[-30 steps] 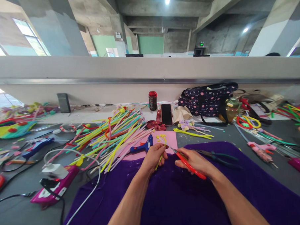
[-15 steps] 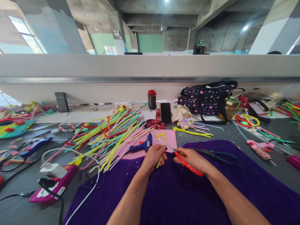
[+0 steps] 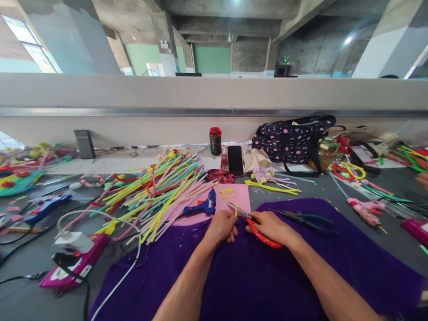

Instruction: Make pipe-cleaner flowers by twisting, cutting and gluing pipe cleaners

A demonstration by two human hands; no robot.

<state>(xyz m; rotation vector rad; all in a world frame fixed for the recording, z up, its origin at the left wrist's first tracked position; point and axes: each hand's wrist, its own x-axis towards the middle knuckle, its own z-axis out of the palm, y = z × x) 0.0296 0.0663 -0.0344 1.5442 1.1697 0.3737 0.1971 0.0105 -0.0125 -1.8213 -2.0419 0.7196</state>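
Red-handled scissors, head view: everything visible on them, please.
The scissors have slim, silvery, metal-looking blades and glossy red handles, probably plastic-coated. The right hand grips them, hiding part of the handles; one red loop curves out below it. The blades look slightly parted and point forward and left, over the pink sheet, beside a yellow strip at the left hand's fingertips. Contact with the strip is unclear.

No lettering is legible; the small green sign [image 3: 285, 59] far back is perhaps an exit sign
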